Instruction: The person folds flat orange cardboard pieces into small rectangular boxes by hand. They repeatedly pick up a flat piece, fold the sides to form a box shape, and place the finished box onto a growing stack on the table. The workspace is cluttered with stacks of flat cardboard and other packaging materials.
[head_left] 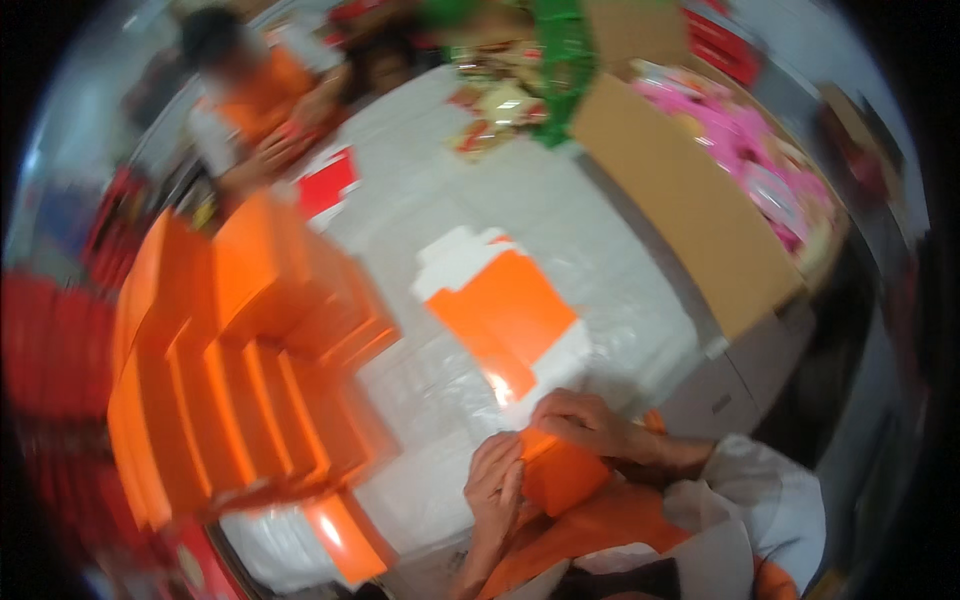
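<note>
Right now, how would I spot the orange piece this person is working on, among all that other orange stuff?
Start at the white table and come to its near edge, where the person's two hands meet. The small orange folded box sits between the left hand and right hand. Unlike the flat orange sheet just beyond or the stacked orange boxes at left, it alone is being held.

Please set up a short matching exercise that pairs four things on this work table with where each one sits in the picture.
Things:
1. stack of orange boxes
2. flat orange box blank
3. brown cardboard carton
4. small orange box

Places:
A. between the left hand and the right hand
B. at the table's right edge, holding pink packets
C. on the left side of the table
D. lying flat mid-table

Pairs: 1-C, 2-D, 3-B, 4-A
</note>
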